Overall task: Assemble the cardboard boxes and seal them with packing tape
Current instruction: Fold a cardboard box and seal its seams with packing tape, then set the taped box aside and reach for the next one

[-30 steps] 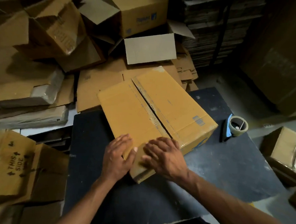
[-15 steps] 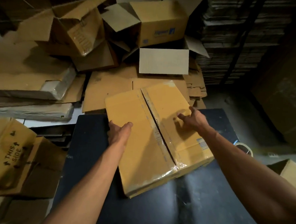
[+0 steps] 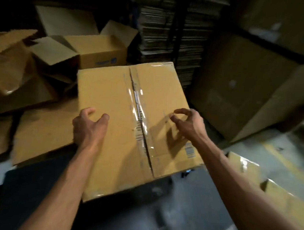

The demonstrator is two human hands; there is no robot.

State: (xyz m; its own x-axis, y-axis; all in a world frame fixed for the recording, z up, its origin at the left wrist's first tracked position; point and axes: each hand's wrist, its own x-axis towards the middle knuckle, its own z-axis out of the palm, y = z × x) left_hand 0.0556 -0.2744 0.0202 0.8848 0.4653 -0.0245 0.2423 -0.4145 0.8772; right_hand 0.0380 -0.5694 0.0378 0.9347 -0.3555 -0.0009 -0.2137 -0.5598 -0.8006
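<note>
A closed cardboard box [image 3: 112, 112] fills the middle of the head view, tilted and reaching past the far edge of the dark table [image 3: 29, 196]. Clear packing tape [image 3: 139, 114] runs shiny along its centre seam. My left hand [image 3: 89, 127] is over the box's left edge with the fingers curled and apart, wrapped around nothing. My right hand [image 3: 187, 123] hovers over the right flap with spread fingers and casts a shadow on the cardboard. The tape roll is out of sight.
An open box [image 3: 98, 48] with raised flaps stands behind. A tall stack of flat cardboard [image 3: 170, 28] rises at the back, large cartons [image 3: 246, 84] to the right. Flattened sheets [image 3: 41, 130] lie left. A taped box [image 3: 275, 191] sits on the floor at lower right.
The box has moved away from me, up and to the right, and turned. Both hands have come off its sides and now sit open over its top. The view has swung right.
</note>
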